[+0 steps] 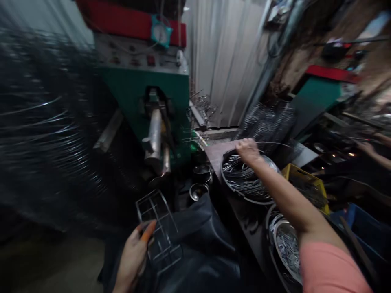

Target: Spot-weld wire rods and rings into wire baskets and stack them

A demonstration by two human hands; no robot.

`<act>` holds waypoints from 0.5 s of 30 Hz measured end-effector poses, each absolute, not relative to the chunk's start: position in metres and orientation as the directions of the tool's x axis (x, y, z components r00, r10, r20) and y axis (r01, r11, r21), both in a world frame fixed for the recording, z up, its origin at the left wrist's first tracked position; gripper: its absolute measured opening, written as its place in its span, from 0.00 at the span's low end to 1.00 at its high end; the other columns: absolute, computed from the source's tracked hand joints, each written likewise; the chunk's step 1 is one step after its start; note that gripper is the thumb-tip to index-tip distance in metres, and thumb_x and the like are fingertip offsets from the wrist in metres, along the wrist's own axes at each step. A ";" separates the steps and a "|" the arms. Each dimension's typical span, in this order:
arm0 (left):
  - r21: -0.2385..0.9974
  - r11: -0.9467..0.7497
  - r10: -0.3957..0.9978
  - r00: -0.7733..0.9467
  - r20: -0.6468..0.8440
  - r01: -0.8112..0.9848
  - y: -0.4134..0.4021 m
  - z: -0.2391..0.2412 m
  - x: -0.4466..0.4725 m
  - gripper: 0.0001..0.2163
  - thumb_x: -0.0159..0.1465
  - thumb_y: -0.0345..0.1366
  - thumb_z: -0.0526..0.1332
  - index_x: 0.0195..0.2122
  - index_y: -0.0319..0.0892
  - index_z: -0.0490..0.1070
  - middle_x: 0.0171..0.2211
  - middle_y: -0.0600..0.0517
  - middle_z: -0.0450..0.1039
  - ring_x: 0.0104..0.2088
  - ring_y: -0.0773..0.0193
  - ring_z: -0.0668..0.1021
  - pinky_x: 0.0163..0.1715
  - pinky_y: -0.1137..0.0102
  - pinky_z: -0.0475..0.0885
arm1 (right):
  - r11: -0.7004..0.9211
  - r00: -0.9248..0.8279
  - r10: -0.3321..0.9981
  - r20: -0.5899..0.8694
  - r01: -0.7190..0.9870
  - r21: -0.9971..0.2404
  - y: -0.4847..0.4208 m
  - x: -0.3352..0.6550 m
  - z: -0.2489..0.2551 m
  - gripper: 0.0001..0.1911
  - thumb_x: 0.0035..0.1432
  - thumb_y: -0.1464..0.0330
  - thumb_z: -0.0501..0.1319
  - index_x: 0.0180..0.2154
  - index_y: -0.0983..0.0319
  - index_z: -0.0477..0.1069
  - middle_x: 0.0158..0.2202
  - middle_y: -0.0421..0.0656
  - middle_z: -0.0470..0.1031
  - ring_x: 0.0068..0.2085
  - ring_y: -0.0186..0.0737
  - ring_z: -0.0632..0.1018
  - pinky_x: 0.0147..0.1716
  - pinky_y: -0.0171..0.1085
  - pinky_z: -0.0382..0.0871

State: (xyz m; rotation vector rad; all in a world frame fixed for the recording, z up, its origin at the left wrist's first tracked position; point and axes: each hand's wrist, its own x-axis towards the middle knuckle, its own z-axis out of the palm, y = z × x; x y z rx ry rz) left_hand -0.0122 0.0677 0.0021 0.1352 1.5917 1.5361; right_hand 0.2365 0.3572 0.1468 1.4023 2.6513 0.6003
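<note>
Head view: left hand (134,254) pinches wire frame (159,228) in its grip; right hand (248,149) clasps wire ring (276,143).

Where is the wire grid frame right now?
The wire grid frame sits low and left of centre in the head view, gripped by the left hand, over the dark cloth and below the green machine.
</note>
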 end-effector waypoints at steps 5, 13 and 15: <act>0.909 0.011 0.651 -0.687 -0.323 -0.417 0.086 0.021 -0.038 0.19 0.38 0.42 0.70 0.29 0.38 0.71 0.23 0.56 0.65 0.24 0.72 0.67 0.20 0.79 0.61 | 0.762 -0.771 0.386 0.506 0.576 0.296 0.282 0.204 0.202 0.13 0.60 0.69 0.51 0.40 0.60 0.73 0.28 0.46 0.70 0.36 0.43 0.70 0.34 0.40 0.59; 0.921 -0.084 0.673 -0.704 -0.228 -0.379 0.105 0.022 -0.076 0.19 0.41 0.43 0.69 0.30 0.38 0.69 0.24 0.55 0.64 0.24 0.72 0.65 0.19 0.78 0.59 | 0.831 -0.813 0.437 0.385 0.201 -0.519 0.282 0.129 0.100 0.14 0.58 0.62 0.52 0.40 0.59 0.73 0.35 0.43 0.75 0.35 0.39 0.75 0.35 0.37 0.67; 0.922 -0.075 0.698 -0.680 -0.224 -0.380 0.107 0.018 -0.079 0.19 0.41 0.43 0.69 0.29 0.38 0.69 0.23 0.55 0.63 0.24 0.73 0.64 0.18 0.79 0.57 | 0.784 -0.792 0.488 0.366 0.213 -0.583 0.289 0.115 0.072 0.14 0.57 0.60 0.54 0.38 0.59 0.74 0.34 0.44 0.75 0.36 0.40 0.74 0.36 0.38 0.67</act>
